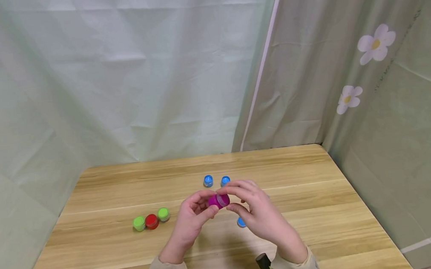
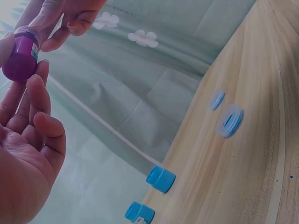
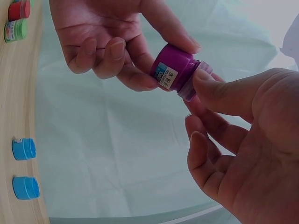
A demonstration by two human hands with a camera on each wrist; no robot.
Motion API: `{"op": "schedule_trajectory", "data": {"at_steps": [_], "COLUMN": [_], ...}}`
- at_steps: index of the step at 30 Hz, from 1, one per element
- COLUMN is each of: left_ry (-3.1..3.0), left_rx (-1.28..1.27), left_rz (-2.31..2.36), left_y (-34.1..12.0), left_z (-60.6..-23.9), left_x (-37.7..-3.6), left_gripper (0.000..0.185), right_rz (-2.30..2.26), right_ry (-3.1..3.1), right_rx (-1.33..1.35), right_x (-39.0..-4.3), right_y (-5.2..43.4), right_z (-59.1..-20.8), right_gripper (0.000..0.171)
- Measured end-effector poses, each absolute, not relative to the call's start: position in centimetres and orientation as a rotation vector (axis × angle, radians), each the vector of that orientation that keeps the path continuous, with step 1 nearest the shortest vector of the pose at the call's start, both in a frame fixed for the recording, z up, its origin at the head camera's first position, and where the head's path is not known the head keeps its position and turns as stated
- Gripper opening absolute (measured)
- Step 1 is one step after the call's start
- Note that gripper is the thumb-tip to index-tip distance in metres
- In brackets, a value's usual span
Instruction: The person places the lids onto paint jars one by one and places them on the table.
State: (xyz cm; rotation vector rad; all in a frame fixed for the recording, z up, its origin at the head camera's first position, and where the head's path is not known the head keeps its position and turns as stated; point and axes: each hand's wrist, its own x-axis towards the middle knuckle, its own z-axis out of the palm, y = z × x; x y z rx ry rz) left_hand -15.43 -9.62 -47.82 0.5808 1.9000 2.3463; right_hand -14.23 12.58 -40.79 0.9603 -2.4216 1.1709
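A small purple paint jar (image 1: 215, 202) is held up above the table between both hands. My left hand (image 1: 190, 220) grips the jar's body with thumb and fingers. On the other end, the right hand (image 1: 262, 211) pinches the clear lid (image 3: 188, 89) between thumb and fingers. A printed label (image 3: 167, 75) shows on the jar's side in the right wrist view. Two uncapped blue jars (image 2: 160, 179) stand beyond the hands. Two lids, one a blue-tinted lid (image 2: 230, 121), lie on the table, partly hidden by the right hand in the head view.
Left of the hands, a red jar (image 1: 151, 221) stands between a green jar (image 1: 139, 223) and another green jar (image 1: 163, 214), all capped. The wooden table (image 1: 101, 191) ends at a pale curtain (image 1: 139, 94) behind and at both sides.
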Motion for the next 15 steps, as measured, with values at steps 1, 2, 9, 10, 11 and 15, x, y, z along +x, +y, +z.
{"op": "schedule_trajectory", "data": {"at_steps": [1,2,9,10,11,15], "left_ry": [1.900,1.901,1.923,1.930,1.934,1.945], "left_rx": [0.577,0.573,0.583,0.584,0.583,0.570], "left_rz": [2.344,2.342,2.312,2.306,2.301,2.280], "left_y": [-9.60,-9.59,-9.54,-9.55,-9.56,-9.60], "left_z": [-47.82,-47.82,-47.83,-47.83,-47.83,-47.73], "left_x": [-15.44,-15.45,-15.52,-15.53,-15.54,-15.51], "left_gripper": [0.025,0.024,0.026,0.027,0.028,0.030], "right_rz": [1.165,1.161,1.125,1.120,1.116,1.105], "right_ry": [-2.418,-2.416,-2.419,-2.424,-2.429,-2.447], "right_rx": [0.963,0.966,0.967,0.965,0.962,0.953], "right_x": [-14.23,-14.22,-14.26,-14.26,-14.27,-14.27], "right_y": [12.61,12.62,12.74,12.75,12.75,12.77], "right_z": [-40.82,-40.83,-40.82,-40.81,-40.80,-40.76], "right_gripper": [0.044,0.043,0.040,0.040,0.040,0.039]}}
